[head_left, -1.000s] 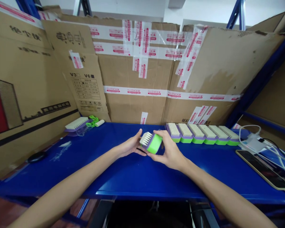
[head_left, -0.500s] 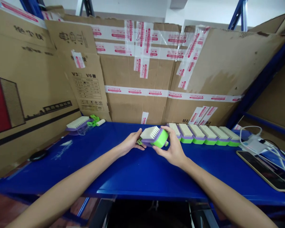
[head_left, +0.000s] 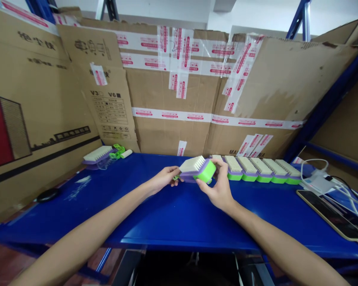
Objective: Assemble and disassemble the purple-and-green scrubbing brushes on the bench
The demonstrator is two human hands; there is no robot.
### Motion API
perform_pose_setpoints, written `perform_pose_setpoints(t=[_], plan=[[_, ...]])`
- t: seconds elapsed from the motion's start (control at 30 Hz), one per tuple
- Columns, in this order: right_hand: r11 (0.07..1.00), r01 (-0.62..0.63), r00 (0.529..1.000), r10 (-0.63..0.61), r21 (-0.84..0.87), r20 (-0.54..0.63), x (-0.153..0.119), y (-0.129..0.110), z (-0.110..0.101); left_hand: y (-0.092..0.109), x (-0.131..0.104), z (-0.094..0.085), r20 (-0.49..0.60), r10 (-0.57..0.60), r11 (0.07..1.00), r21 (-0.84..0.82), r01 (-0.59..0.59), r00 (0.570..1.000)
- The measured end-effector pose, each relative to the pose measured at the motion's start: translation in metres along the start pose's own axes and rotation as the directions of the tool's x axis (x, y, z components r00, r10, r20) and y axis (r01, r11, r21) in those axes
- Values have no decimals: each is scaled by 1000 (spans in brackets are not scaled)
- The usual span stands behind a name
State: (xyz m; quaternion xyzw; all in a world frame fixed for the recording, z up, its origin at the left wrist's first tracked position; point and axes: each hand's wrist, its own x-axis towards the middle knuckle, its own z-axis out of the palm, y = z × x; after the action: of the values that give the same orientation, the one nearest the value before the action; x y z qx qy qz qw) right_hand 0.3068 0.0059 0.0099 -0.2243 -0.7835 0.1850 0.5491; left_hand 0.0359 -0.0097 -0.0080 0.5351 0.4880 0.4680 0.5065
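A scrub brush [head_left: 193, 166] with pale bristles, a purple body and a green end is held between my two hands above the blue table, bristles up and tilted. My left hand [head_left: 167, 176] pinches its left end, where a small green part shows at the fingers. At the green end, my right hand [head_left: 216, 186] grips with thumb below and fingers behind, partly hidden. Just beyond my right hand, a row of similar brushes [head_left: 249, 167] stands bristles up along the back of the table.
Back left lie a purple brush part with bristles [head_left: 98, 155], green plastic pieces [head_left: 117, 151] and a cream roller-like piece [head_left: 127, 153]. A black round object [head_left: 48, 194] sits at left. A phone [head_left: 331, 212] and white cables [head_left: 346, 190] lie right. Cardboard panels [head_left: 173, 131] wall the back.
The brush has moved slightly right, with its green end turned more toward me. My right hand has shifted right along with it and its fingers now reach behind the green end.
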Motion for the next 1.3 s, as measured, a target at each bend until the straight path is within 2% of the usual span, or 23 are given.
perform_pose_setpoints(t=[0.03, 0.2, 0.37, 0.43, 0.6, 0.87, 1.3], plan=[[1000, 5, 999, -5, -1, -35, -1, 2, 0, 0, 0, 1, -4, 0, 1000, 0, 0, 1000], [1000, -5, 1000, 5, 20, 24, 0, 6, -1, 0, 2, 0, -12, -19, 1000, -8, 19, 1000], [998, -44, 997, 42, 35, 68, 1, -3, -3, 2, -2, 0, -9, -11, 1000, 9, 11, 1000], [999, -31, 998, 30, 35, 47, 1, -6, -4, 1, -2, -1, -14, -4, 1000, 31, 4, 1000], [998, 50, 998, -49, 31, -37, 4, -6, -8, -3, 4, -6, -76, 5, 999, 38, -2, 997], [994, 2, 999, 3, 106, -47, 6, -9, -8, -7, 15, -16, -217, 25, 998, 58, -13, 976], [996, 15, 998, -9, 84, -65, 4, -10, -7, -3, 15, -30, -308, 4, 997, 69, 18, 951]])
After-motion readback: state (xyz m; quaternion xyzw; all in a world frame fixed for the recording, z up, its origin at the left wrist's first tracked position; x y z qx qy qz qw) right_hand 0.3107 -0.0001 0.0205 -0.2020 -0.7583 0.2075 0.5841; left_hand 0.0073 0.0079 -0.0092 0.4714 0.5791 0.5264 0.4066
